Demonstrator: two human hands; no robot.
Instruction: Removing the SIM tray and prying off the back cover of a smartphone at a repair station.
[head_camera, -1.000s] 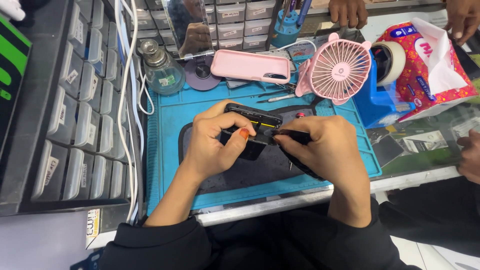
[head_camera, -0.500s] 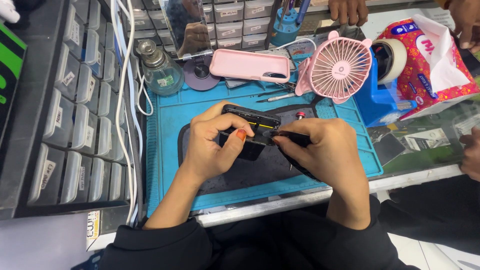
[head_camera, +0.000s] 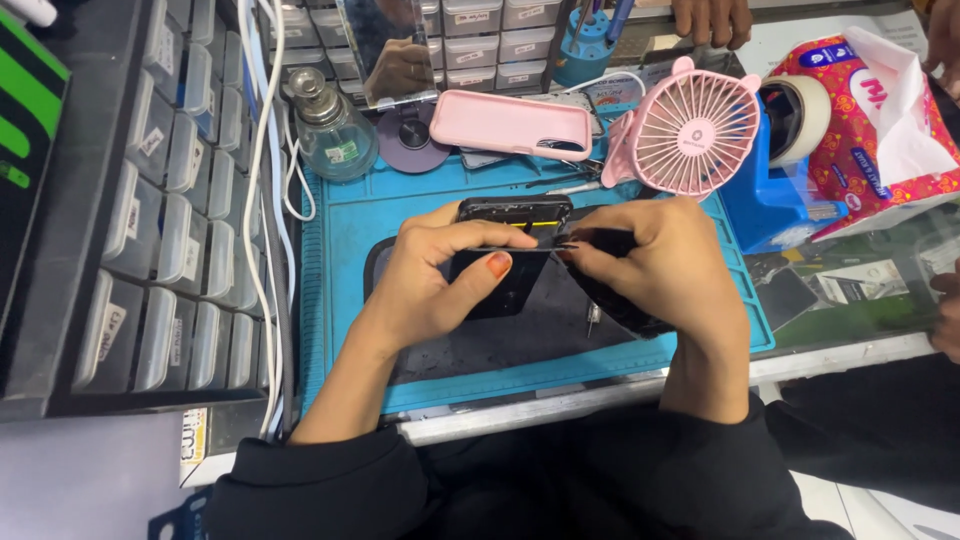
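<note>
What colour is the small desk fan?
Pink, the small desk fan, clearest in the head view.

Phone (head_camera: 510, 250) on mat (head_camera: 340, 215), fan (head_camera: 690, 130) behind, drawers (head_camera: 170, 230) left.

Left hand (head_camera: 430, 285) grips opened black phone (head_camera: 510, 250) over blue work mat (head_camera: 340, 250), thumb on its near edge. Right hand (head_camera: 665, 265) pinches a thin dark strip (head_camera: 525, 249) lying across phone. Pink fan (head_camera: 690, 130), pink phone case (head_camera: 510, 125), glass bottle (head_camera: 330, 130) behind. Drawer cabinet (head_camera: 150, 230) at left.
</note>
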